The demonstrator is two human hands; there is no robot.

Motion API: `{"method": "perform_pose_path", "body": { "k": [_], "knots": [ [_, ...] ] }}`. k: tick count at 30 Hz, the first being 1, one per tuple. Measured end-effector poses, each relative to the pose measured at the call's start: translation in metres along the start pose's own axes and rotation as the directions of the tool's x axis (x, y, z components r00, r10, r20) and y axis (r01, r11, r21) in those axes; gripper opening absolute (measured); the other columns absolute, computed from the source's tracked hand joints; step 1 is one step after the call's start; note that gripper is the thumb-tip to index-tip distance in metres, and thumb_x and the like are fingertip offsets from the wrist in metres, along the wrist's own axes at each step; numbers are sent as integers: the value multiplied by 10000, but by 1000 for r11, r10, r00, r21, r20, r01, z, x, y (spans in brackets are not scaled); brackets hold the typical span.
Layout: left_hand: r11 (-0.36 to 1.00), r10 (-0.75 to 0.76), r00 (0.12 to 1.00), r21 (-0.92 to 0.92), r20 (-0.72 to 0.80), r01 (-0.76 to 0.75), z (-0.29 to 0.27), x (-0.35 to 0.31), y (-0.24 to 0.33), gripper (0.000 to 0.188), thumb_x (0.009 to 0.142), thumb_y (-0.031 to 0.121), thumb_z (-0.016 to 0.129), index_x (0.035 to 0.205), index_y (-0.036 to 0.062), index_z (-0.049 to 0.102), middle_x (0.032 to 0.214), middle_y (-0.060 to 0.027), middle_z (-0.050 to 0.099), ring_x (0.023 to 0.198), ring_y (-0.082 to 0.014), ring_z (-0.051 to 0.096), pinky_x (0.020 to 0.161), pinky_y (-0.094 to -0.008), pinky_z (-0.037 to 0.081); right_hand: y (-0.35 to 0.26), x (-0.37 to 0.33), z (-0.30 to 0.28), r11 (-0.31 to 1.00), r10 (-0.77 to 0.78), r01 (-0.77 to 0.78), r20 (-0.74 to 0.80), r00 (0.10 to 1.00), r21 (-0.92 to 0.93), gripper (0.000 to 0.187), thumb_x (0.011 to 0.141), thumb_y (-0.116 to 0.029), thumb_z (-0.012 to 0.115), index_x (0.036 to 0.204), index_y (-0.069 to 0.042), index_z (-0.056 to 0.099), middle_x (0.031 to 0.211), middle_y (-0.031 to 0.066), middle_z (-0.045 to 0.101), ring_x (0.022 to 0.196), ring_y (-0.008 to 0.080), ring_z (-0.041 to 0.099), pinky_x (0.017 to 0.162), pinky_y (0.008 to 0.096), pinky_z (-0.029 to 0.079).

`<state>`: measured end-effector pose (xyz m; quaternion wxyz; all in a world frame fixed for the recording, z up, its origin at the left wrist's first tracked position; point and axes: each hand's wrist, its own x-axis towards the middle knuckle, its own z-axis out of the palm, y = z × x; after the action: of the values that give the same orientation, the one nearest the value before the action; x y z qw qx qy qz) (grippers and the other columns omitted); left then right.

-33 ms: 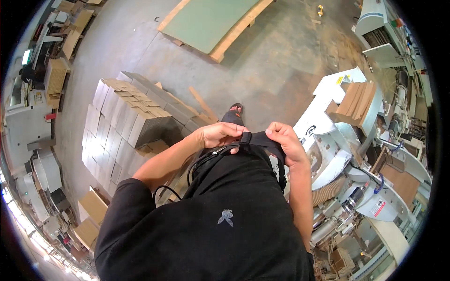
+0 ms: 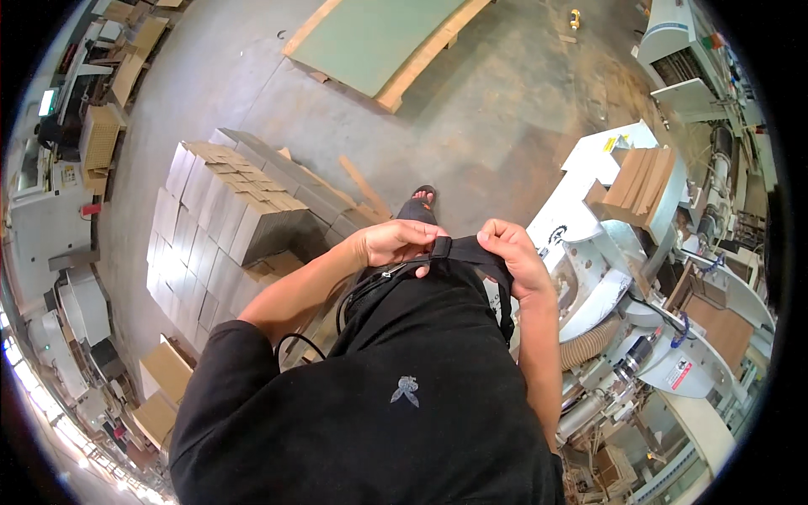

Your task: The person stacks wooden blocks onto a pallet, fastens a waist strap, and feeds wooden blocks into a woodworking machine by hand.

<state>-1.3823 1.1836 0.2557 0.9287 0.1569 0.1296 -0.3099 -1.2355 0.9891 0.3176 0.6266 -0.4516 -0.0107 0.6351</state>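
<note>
A black webbing strap (image 2: 465, 250) runs across my waist, with a black plastic buckle (image 2: 441, 247) on it. Beside the buckle, my left hand (image 2: 400, 245) is closed, thumb and fingers pinching the strap end. My right hand (image 2: 513, 257) grips the strap a short way to the right, thumb on top; the band hangs down below that fist. Between both hands the strap is drawn fairly straight. Under my left wrist lie a thin black cord (image 2: 300, 338) and a small metal zipper pull (image 2: 387, 274). My left fingertips are partly hidden behind the strap.
Stacked grey-white panels (image 2: 206, 236) stand to the left on the floor. A green-topped board (image 2: 379, 42) lies ahead. White machinery (image 2: 581, 202) carrying brown wooden pieces (image 2: 641, 187) stands close on the right, with a ribbed hose (image 2: 593, 343). A yellow tool (image 2: 575, 18) lies far off.
</note>
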Motion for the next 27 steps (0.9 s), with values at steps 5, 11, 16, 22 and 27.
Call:
{"method": "perform_pose_path", "body": {
  "k": [5, 11, 16, 22, 27],
  "knots": [
    [990, 28, 999, 142, -21, -25, 3, 1, -3, 162, 911, 95, 521, 1023, -17, 556, 908, -58, 613, 782, -129, 588, 707, -249, 475, -5, -3, 4, 1000, 7, -7, 0, 1000, 25, 165, 882, -70, 588, 728, -66, 528, 748, -1, 604, 656, 52, 542, 608, 200, 431],
    [797, 76, 968, 598, -239, 85, 18, -14, 24, 84, 885, 75, 564, 879, 15, 622, 796, 48, 589, 718, -33, 511, 640, -201, 430, 8, -7, -5, 999, -33, 32, -48, 998, -28, 128, 883, -74, 591, 763, -53, 555, 750, 0, 607, 652, 51, 543, 595, 202, 429],
    [750, 210, 898, 653, -386, 105, 33, -26, 29, 111, 884, 106, 572, 865, 15, 633, 738, 36, 578, 629, -43, 507, 567, -207, 433, 11, -12, -15, 979, 0, -19, -90, 996, -204, 127, 885, -86, 594, 771, -34, 570, 738, -7, 596, 645, 46, 526, 570, 205, 421],
    [867, 216, 817, 491, -534, 91, 55, -29, 38, 103, 871, 110, 580, 803, 37, 605, 701, 44, 534, 559, -50, 473, 545, -222, 459, 0, -6, 25, 501, -407, 255, 34, 913, -827, 291, 747, -205, 720, 942, -14, 618, 869, 78, 612, 763, 145, 579, 678, 282, 472],
    [852, 244, 791, 514, -561, 101, 67, -22, 40, 132, 863, 125, 579, 766, 38, 600, 657, 36, 516, 521, -54, 461, 534, -218, 456, 8, 12, 62, 103, -606, 342, 214, 766, -934, 356, 695, -273, 741, 928, -34, 619, 900, 152, 616, 836, 282, 612, 711, 376, 498]
  ]
}}
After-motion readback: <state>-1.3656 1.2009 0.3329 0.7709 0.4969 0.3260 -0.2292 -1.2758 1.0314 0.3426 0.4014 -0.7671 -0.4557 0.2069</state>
